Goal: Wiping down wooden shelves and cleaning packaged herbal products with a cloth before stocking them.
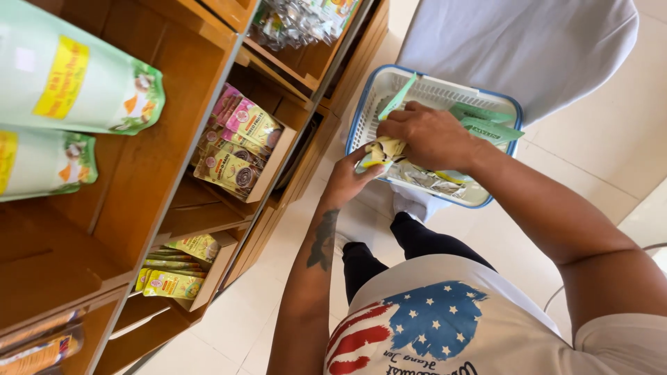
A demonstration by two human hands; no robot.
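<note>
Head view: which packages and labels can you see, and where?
Green-white pouches, yellow labels: upper-left shelf.
Pink and yellow sachets: carton, middle shelf.
Yellow-green sachets: carton, lower shelf.
Green packets: white basket, blue rim.
Yellow-white packet: between left hand and right hand.

Both bare arms stretched forward and downward from the near edge, converging at mid-frame. Left hand (351,177) at the end of a tattooed forearm rising from the near bottom, wrist bent slightly, fingers (368,163) curled closed in a pinch, knuckles facing left. Right hand (427,135) coming in from the near right along a thick forearm, elbow bent, palm turned down, fingers (392,125) curled and bunched just beyond and touching the left hand's fingertips, back of the hand up toward the camera.
</note>
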